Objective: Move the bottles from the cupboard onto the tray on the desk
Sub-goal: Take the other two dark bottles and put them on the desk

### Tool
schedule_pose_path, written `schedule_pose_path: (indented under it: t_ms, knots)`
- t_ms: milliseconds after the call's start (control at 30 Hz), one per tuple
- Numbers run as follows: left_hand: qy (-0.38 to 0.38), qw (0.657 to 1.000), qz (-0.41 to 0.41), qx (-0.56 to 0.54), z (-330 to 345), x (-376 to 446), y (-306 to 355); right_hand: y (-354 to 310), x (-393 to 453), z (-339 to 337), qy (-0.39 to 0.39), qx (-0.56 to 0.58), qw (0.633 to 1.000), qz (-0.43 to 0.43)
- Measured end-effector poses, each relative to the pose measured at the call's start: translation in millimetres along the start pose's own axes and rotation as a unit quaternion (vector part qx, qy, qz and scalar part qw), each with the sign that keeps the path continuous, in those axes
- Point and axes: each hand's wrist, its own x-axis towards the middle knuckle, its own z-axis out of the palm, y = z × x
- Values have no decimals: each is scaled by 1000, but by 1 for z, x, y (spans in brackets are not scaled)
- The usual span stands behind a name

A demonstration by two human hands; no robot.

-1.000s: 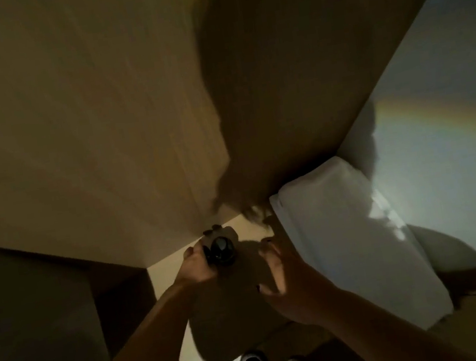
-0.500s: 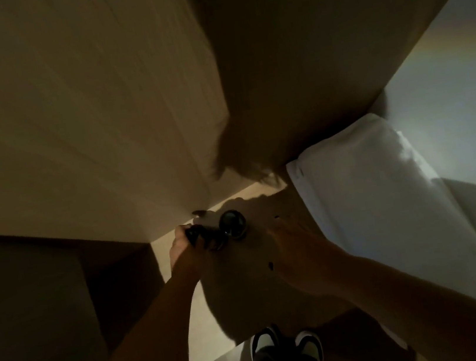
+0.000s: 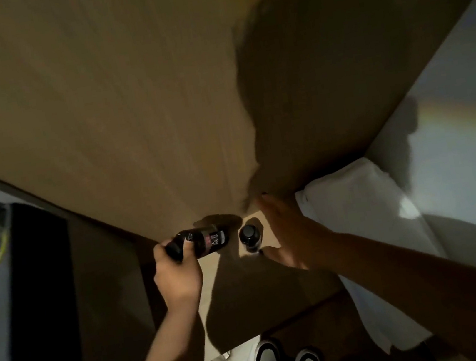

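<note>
Dark glossy bottle (image 3: 201,242) tilted, gripped by left hand (image 3: 176,274), right hand (image 3: 289,234) spread beside upright round-capped bottle (image 3: 249,235)

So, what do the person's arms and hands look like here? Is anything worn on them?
Both forearms are bare as far as the picture shows: no sleeves, watch or bracelet are visible. The left hand and right hand wear no gloves. The nails look dark, perhaps painted, but the light is too dim to be sure.
</note>
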Motion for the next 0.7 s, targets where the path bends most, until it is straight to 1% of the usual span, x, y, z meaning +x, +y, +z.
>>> schedule_pose_path:
  t_ms: [67,133,267,300,333,400,433,533,600,667,700]
  knots:
    - [-14,999,6,-45,-11,-12,11,-15,-7,-13,3,7,1000,-10]
    - [-46,995,26,-81,-23,-23,24,-27,-11,-24,18,7,999,-34]
    - [-132,975,74,-161,-44,-51,62,-31,-15,-33,26,-29,996,-80]
    - [-158,967,91,-176,-46,-56,71,-30,-15,-30,24,-22,996,-83]
    - [-185,960,103,-186,-48,-61,80,-30,-17,-26,31,9,996,-85]
    - [-238,946,119,-187,-46,-67,91,-23,-20,-16,74,113,988,-81]
    - [-261,939,126,-188,-42,-66,92,-17,-21,-12,105,147,981,-72]
    - [-304,928,165,-139,-21,-64,89,1,-28,1,170,150,974,-20]
    - [-311,931,168,-93,-4,-64,80,14,-33,17,186,153,970,17]
    - [-314,932,177,-29,14,-64,67,29,-36,37,186,154,970,27]
    - [-325,931,167,-20,24,-61,59,38,-38,47,182,176,967,32]
